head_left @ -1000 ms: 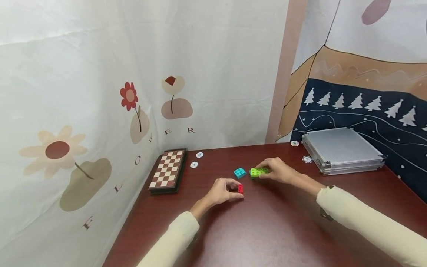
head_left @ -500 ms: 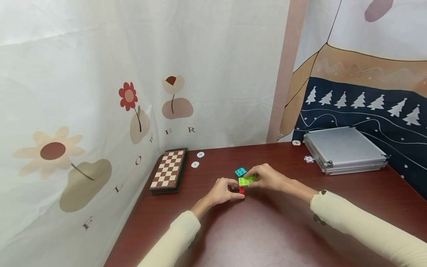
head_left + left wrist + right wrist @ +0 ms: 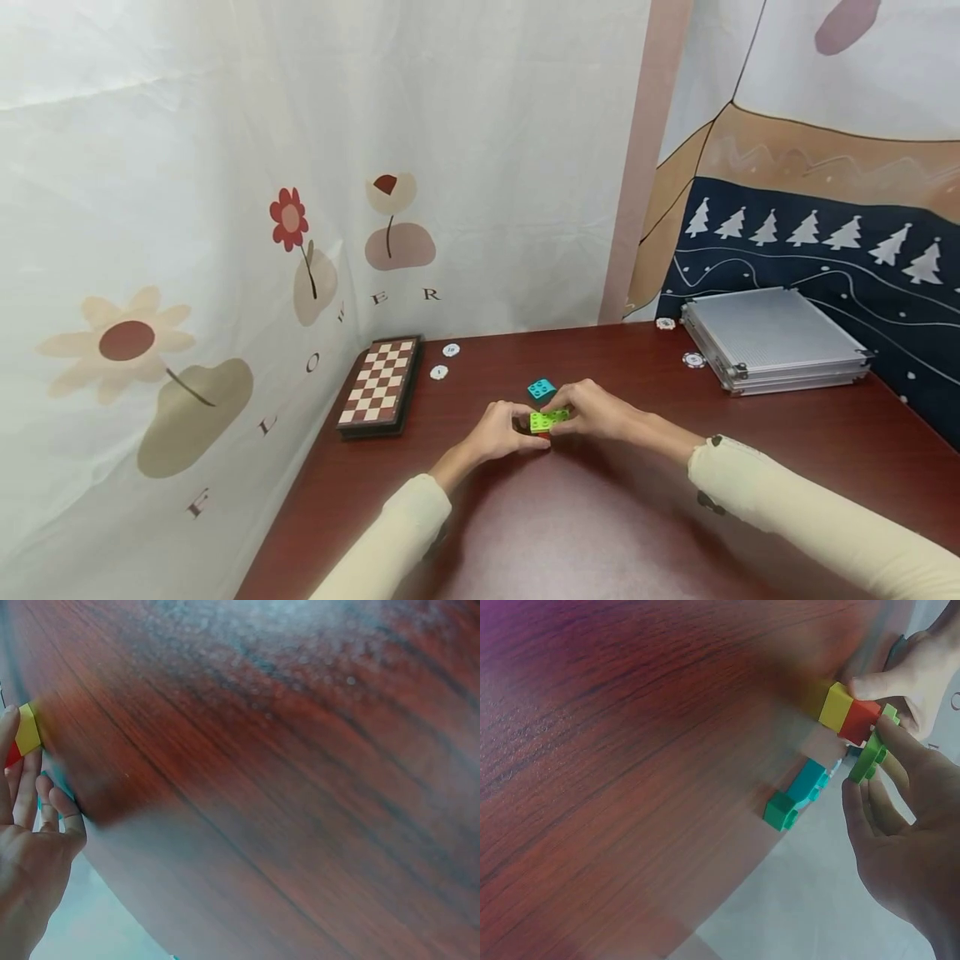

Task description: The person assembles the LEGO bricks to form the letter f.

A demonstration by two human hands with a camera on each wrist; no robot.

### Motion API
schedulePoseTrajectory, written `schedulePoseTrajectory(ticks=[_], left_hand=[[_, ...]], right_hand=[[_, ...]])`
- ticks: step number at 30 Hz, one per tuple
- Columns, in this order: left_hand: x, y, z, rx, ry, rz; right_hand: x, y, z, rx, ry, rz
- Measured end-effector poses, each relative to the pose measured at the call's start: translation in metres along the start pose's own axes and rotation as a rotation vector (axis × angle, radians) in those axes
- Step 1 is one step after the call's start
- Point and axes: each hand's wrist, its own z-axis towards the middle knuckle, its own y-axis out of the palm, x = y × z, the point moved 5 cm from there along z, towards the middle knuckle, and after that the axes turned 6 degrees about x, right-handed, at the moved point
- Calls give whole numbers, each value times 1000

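Note:
My left hand (image 3: 501, 431) holds a stack of two toy building bricks between thumb and fingers: a red brick (image 3: 860, 721) on top of a yellow brick (image 3: 835, 708), which stands on the table. In the head view the red brick shows only as a sliver under a lime green brick (image 3: 549, 421). My right hand (image 3: 596, 408) pinches this longer lime green brick, right at the top of the red one. A teal brick (image 3: 541, 389) lies just behind the hands. Beside it in the right wrist view is a green brick (image 3: 781, 812), hidden in the head view.
A chessboard box (image 3: 380, 385) lies at the table's left edge, with two poker chips (image 3: 450, 350) beside it. At the back right are a silver case (image 3: 776, 337) and two more chips (image 3: 693, 360). Printed curtains (image 3: 487, 167) hang behind the brown table (image 3: 570, 533).
My right hand has lifted the lime green brick from beside the teal one and carried it left and toward me, over the red brick. My left hand has stayed in place.

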Motion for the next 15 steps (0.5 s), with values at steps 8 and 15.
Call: schedulePoseTrajectory(ticks=[8, 15], left_hand=[[-2, 0, 1, -5, -7, -6], [0, -3, 1, -22, -15, 17]], right_hand=[[-2, 4, 2, 6, -23, -16], [-3, 6, 4, 1, -24, -15]])
